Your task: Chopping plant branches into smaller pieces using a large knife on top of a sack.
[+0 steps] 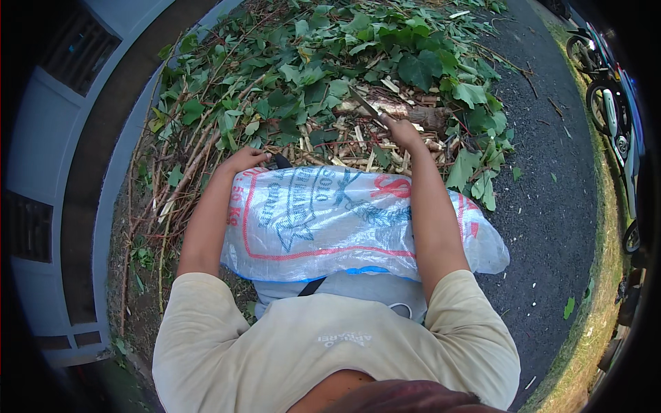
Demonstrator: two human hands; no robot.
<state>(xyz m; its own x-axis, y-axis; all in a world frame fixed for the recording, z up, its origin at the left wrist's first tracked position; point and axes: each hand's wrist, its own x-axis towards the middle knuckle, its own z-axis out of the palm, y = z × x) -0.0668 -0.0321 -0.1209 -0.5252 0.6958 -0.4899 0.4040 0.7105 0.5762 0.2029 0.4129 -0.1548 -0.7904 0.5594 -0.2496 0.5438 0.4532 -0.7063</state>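
My right hand [402, 132] grips a large knife [366, 104], its dark blade slanting up and to the left over a thick log [420, 113]. Chopped wood pieces [354, 141] lie scattered beneath and around the log. My left hand [246, 160] is at the upper left corner of a white woven sack [323, 217], which is spread across my lap. Its fingers are drawn together beside some thin stems; what they hold, if anything, is too small to make out. A dark object [282, 161] shows just right of these fingers, mostly covered by the sack.
Cut leafy branches [323, 51] are heaped ahead, with bare stems [186, 168] piled at the left. A pale blue wall [93, 158] stands on the left. Dark asphalt [544, 179] runs along the right, with parked motorbikes [620, 131] beyond a grassy edge.
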